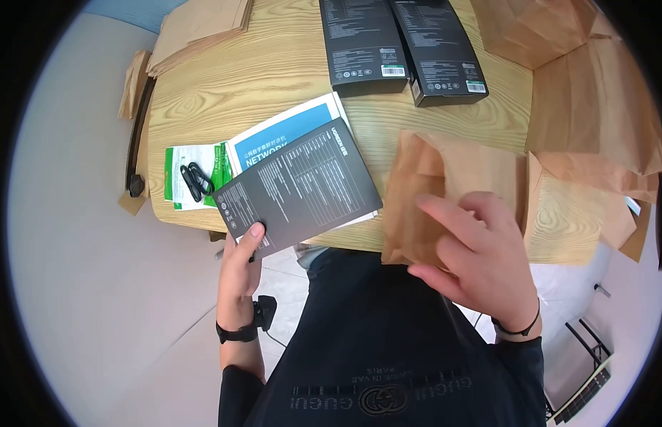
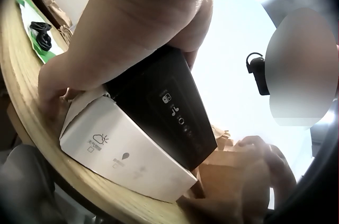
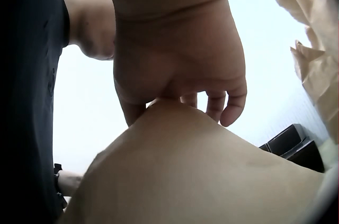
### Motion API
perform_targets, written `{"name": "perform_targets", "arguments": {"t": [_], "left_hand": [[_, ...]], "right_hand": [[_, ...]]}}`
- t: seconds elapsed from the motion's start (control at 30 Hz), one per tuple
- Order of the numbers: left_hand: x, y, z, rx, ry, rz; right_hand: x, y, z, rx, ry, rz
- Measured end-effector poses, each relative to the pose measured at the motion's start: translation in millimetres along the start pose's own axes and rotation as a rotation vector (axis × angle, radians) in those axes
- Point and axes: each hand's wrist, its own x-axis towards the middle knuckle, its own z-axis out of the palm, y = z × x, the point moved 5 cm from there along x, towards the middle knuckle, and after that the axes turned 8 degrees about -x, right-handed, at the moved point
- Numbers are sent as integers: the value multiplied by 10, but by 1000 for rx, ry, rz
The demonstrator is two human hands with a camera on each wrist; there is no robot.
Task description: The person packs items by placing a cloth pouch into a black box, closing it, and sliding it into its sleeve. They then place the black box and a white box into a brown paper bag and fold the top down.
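Observation:
My left hand grips a flat black printed box by its lower left corner, thumb on top. Under it lies a white box with a blue "NETWORK" label; in the left wrist view the fingers reach round the end of this white box. To the right, a brown paper bag lies at the table's front edge with its mouth toward the boxes. My right hand holds the bag at its rim, index finger stretched over the opening. In the right wrist view the paper peaks under that hand.
Two more black boxes lie at the back of the wooden table. A coiled black cable rests on a green-and-white packet at left. Flat paper bags are stacked at back left; opened ones stand at right.

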Motion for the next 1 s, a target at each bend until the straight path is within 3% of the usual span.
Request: {"name": "perform_targets", "arguments": {"t": [0.17, 0.4, 0.6, 0.67, 0.7, 0.73, 0.8, 0.83, 0.9, 1.0], "left_hand": [[-182, -80, 97, 52, -65, -3], [-573, -484, -234, -191, 22, -105], [-753, -479, -553, -124, -36, -243], [-810, -536, -682, -299, -124, -265], [-817, -566, -816, -400, -101, -270], [-769, -546, -855, -608, -286, -274], [-789, -332, -671, -641, -74, -248], [-732, -327, -683, -642, -80, -247], [-569, -302, -630, -598, -264, -282], [-269, -248, -454, -533, -407, -349]], "right_hand": [[204, -19, 375, -32, -144, 66], [343, -99, 592, -31, -171, -76], [272, -124, 437, 220, -280, -246], [266, -136, 276, 290, -301, -293], [277, -161, 143, 285, -259, -332], [271, -185, 49, 281, -217, -371], [236, -219, -39, 266, -143, -395], [227, -240, -92, 233, -90, -409], [213, -265, -153, 187, -32, -425], [172, -340, -167, 174, -12, -503]]}}
